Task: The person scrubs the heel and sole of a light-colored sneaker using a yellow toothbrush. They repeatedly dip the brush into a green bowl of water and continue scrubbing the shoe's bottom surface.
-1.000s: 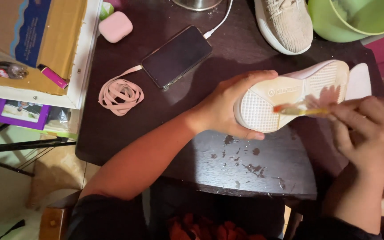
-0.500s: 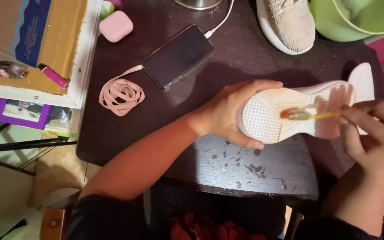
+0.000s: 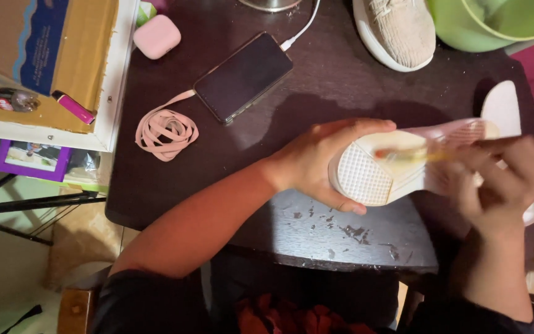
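My left hand [image 3: 319,162] grips the heel end of a pale shoe [image 3: 372,170] turned sole-up over the dark table [image 3: 316,229]. Its white and pink sole faces me. My right hand [image 3: 505,179] holds a yellow toothbrush [image 3: 412,154] whose bristle end lies across the sole; hand and brush are blurred with motion. A white insole [image 3: 502,108] lies just beyond my right hand.
A second beige shoe [image 3: 397,28] and a green basin [image 3: 495,18] sit at the far edge. A phone [image 3: 242,77] on a white cable, coiled pink laces [image 3: 165,131] and a pink earbud case [image 3: 157,36] lie at left. A cardboard box [image 3: 38,49] with a pink lighter stands beside the table.
The shoe has dropped slightly lower and tilted. My right hand has shifted the toothbrush back and forth over the sole. My left hand keeps its grip on the heel.
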